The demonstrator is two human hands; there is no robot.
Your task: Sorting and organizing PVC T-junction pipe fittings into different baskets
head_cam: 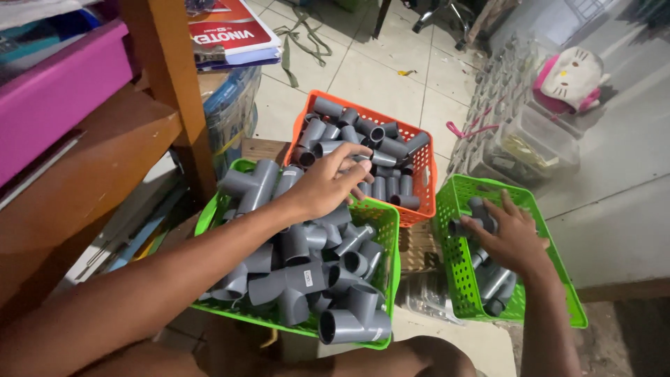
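Pipes [307, 276] are filling your baskets; your left hand [333, 183] is curling around one, your right hand [511, 234] is gripping another to sort.

Light is coming in from the upper right of the frame, where the tiled floor [391, 77] is glowing pale and washed out. The lower left is sitting in deep shade, and the wooden shelf [105, 160] there is looking pretty murky. The grey pipe fittings [307, 272] in the middle are showing up evenly lit, with soft shadows pooling between them. Straight lines are bending a bit toward the edges, wide-lens style. The left hand [328, 185] is smearing slightly at the fingertips; the far top is going soft.
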